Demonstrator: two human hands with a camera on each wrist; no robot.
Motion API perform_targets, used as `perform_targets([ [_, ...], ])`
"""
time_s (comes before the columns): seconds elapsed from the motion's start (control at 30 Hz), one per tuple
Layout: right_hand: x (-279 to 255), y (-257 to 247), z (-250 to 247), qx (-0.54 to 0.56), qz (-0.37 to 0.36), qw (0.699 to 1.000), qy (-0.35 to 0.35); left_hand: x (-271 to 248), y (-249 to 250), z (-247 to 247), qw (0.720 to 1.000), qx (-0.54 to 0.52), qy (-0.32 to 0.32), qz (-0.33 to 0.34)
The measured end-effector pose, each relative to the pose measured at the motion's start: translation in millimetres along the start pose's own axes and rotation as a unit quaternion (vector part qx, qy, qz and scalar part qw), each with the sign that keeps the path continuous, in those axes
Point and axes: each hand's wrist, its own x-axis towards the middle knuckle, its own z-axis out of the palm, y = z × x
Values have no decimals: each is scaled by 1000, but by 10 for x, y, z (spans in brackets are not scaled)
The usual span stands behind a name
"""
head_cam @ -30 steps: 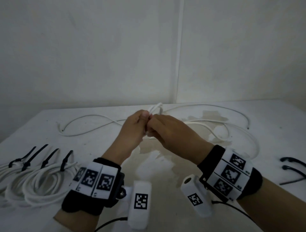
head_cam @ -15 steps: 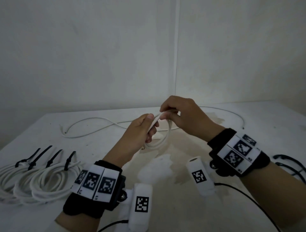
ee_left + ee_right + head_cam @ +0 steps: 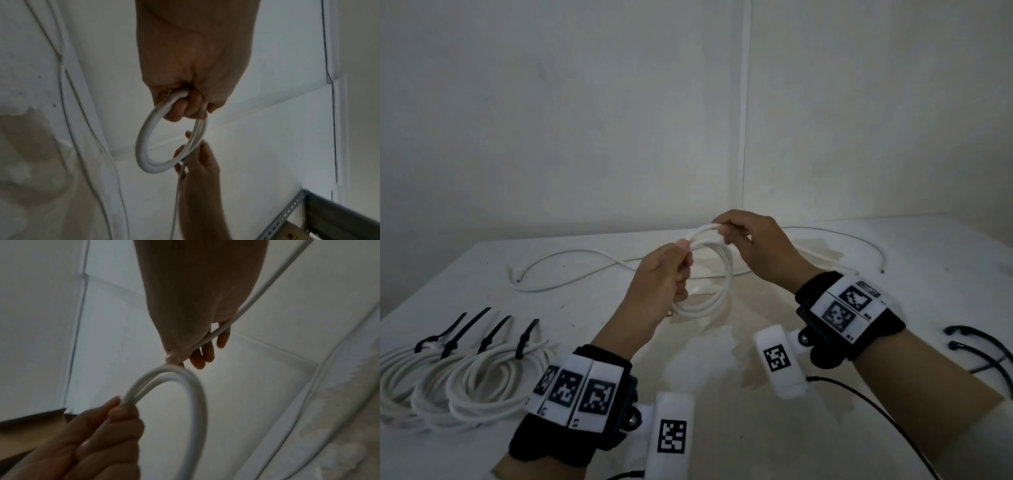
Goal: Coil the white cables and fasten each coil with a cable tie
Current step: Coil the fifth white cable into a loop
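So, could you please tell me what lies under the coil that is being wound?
Under the coil, held up by the left hand and right hand, is stained table. The hands hide part of it.

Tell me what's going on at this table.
A person is winding a white cable into a coil above the table. The left hand grips the loops together, and the right hand pinches the cable to lay on the next loop. Some cable lies loose on the table. Four finished coils with black ties lie on the left, and spare ties on the right.
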Motion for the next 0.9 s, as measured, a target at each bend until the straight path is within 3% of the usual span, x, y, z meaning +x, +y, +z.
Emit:
perform_targets([
  [0.27, -71, 200, -10, -9, 86, 996, 12, 151, 67, -324, 978, -161, 134, 17],
  [0.43, -155, 256, 40, -47, 77, 996, -4, 215, 140, -546, 951, -241, 190, 35],
  [0.5, -227, 295, 57, -81, 47, 995, -22, 229, 182, -631, 943, -255, 207, 46],
  [0.57, -303, 294, 108, -157, -31, 986, -38, 245, 204, -676, 941, -249, 223, 60],
  [0.7, -409, 124, 251, -285, -159, 942, -73, 300, 187, -609, 947, -204, 240, 66],
  [0.9, -489, -116, 327, -317, -234, 916, -71, 321, 141, -468, 965, -127, 224, 56],
])
